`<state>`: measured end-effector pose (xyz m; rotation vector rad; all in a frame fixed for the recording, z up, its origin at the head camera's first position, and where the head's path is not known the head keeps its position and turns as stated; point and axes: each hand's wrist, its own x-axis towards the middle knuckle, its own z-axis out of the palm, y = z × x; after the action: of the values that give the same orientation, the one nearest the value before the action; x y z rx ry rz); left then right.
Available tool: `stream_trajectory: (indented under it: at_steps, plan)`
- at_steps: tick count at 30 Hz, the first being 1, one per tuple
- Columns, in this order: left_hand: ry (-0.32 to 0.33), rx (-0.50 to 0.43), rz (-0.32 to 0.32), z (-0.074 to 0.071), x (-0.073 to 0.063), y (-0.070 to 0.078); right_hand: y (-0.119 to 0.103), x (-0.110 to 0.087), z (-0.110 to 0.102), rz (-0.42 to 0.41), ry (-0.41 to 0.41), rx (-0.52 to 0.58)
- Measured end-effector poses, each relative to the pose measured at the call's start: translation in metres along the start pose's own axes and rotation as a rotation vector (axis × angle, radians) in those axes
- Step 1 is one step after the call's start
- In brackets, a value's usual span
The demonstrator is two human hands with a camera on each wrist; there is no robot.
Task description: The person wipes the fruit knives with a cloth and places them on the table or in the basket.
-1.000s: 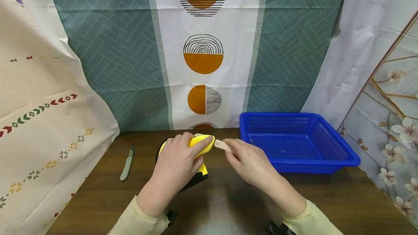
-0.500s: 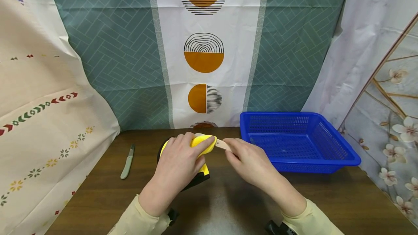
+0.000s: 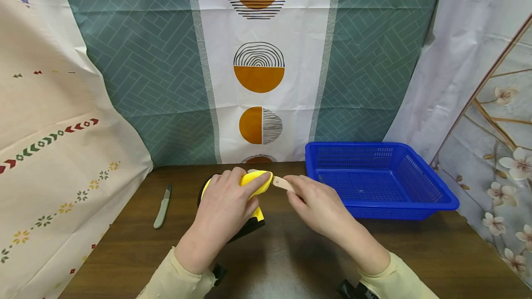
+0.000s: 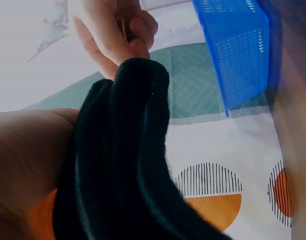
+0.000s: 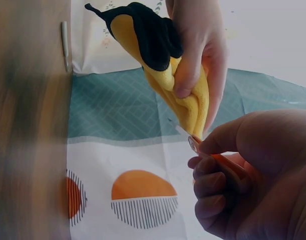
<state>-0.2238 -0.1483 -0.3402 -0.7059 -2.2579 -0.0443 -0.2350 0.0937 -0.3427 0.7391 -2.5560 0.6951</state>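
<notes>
Next to nothing's changed on my feed vs half a sec ago: L grip (image 3: 226, 204) clutches the yellow-and-black cloth (image 5: 165, 82), R grip (image 3: 317, 202) is wrapped round the beige-handled knife (image 3: 283, 184) just to its right, so I'd judge it's the same step, cloth at blade (image 5: 181, 129). Can't tell how much blade's covered. Green knife (image 3: 162, 209) lies on bench (image 3: 287, 262) left of L grip; blue basket (image 3: 405, 206)'s beyond R grip.

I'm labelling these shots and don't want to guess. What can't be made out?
Held knife: head view, blade mostly behind the cloth.
Its handle end: head view, under the right hand.
Left hand: left wrist view, fingers behind the cloth.
Basket: left wrist view, cut off by the top edge.
</notes>
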Motion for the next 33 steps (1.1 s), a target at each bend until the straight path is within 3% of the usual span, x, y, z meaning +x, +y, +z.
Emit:
stream_trajectory:
  at_steps: [33]
  plan:
    - [-0.064, 0.009, -0.094, -0.004, 0.000, -0.016, -0.001, -0.002, -0.003, -0.019, 0.026, -0.004]
